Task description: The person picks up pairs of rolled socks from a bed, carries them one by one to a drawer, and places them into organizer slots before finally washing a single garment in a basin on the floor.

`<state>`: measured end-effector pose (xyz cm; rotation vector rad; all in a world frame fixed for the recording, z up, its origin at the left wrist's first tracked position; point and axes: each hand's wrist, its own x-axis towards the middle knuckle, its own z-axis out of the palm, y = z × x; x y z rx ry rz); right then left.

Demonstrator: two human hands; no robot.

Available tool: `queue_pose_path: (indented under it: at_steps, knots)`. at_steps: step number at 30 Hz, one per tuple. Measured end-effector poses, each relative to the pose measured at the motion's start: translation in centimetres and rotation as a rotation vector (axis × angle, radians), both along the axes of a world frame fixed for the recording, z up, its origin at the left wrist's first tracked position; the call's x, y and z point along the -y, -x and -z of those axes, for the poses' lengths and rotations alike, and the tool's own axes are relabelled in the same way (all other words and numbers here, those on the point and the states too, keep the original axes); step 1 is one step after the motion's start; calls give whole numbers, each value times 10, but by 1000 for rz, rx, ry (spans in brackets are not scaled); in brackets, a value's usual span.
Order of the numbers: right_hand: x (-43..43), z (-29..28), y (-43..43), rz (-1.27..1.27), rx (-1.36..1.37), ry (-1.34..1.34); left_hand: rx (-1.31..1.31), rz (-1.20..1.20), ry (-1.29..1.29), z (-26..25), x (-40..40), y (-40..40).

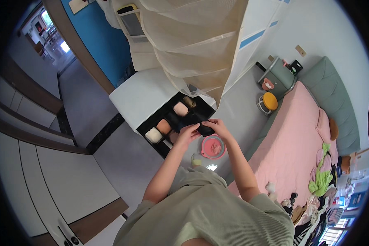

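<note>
In front of me my left hand (189, 134) and my right hand (217, 128) both pinch a small black cloth item (205, 130), one at either side of it. They are above the near right part of an open black drawer (150, 147) with compartments. Inside the drawer sit folded bundles of cloth: a white one (153, 135), an orange one (164, 126), a pale pink one (180, 109) and a brown one (189, 101). My left forearm partly hides another bundle. Just below my hands, a pink basin (213, 147) on the floor contains some pink cloth.
A white cabinet top (144, 92) adjoins the drawer, and a beige hanging organizer (196, 40) droops over its far end. To the right are a bed with a pink cover (283, 147), heaped clothes (319, 184), a yellow-topped stool (270, 101) and a green nightstand (279, 77).
</note>
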<state>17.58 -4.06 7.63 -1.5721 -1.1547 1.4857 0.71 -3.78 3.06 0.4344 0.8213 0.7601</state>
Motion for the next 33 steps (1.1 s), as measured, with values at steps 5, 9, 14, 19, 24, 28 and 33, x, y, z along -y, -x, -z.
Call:
queue_pose_path:
  at_steps: [5, 9, 14, 19, 24, 28, 33]
  knots:
    - [-51, 7, -22, -90, 177, 6, 52, -133, 13, 12, -31, -25]
    - [-85, 22, -26, -174, 251, -11, -15, -234, 40, 21, -53, -35]
    - [-113, 44, -31, -246, 445, -71, -206, -398, -42, 33, -58, -50]
    - [-124, 46, -25, -373, 728, -161, -645, -342, -369, 46, -57, -51]
    - [-129, 48, -23, -475, 878, -202, -1012, -235, -615, 37, -58, -49]
    - [-126, 55, -19, -495, 903, -292, -1108, -109, -598, 36, -61, -44]
    - [-124, 56, -19, -540, 858, -299, -1076, -105, -618, 38, -56, -41]
